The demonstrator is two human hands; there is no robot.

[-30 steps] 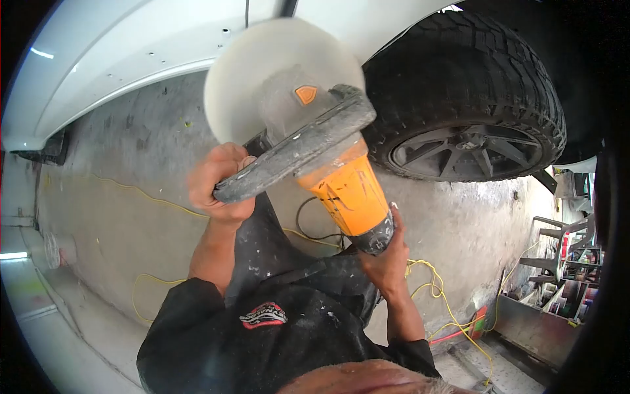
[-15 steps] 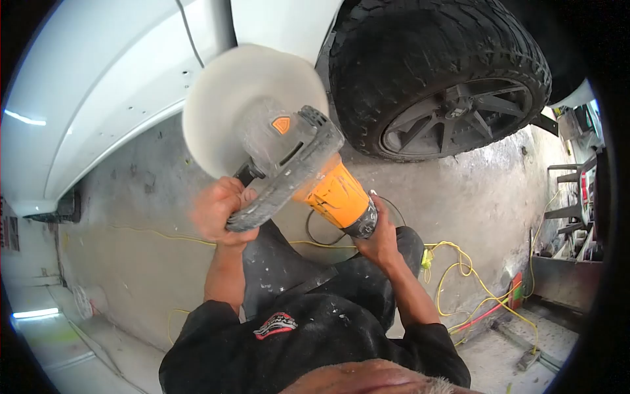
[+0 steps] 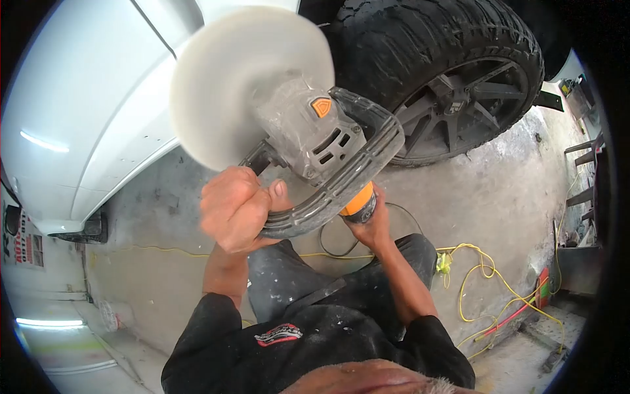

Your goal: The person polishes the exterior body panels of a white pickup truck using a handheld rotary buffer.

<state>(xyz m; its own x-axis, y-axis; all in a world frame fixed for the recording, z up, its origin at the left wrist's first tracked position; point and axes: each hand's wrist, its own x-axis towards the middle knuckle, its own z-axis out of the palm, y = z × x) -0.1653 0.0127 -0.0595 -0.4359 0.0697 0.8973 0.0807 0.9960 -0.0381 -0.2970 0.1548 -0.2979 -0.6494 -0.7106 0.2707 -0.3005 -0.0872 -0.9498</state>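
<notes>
An orange and grey power polisher [image 3: 298,128] is held up in front of me, its round white pad [image 3: 236,79] smooth and blurred. My left hand [image 3: 237,209] is wrapped round the left end of the black loop handle [image 3: 351,177]. Behind the handle, my right hand [image 3: 373,222] grips the black rear end of the orange body, which is partly hidden. The pad overlaps the white car body [image 3: 85,105] in view; whether they touch I cannot tell.
A large black tyre [image 3: 394,59] with a dark spoked wheel stands at upper right. Yellow cord [image 3: 472,248] crosses the concrete floor [image 3: 151,276] and loops at right. Dark shelving [image 3: 581,269] stands at the right edge, a pale bucket [image 3: 117,315] at lower left.
The polisher first came down and left, then turned and appears larger and nearer, its vented housing showing more. The orange body is now mostly hidden. The view has shifted across the car and tyre.
</notes>
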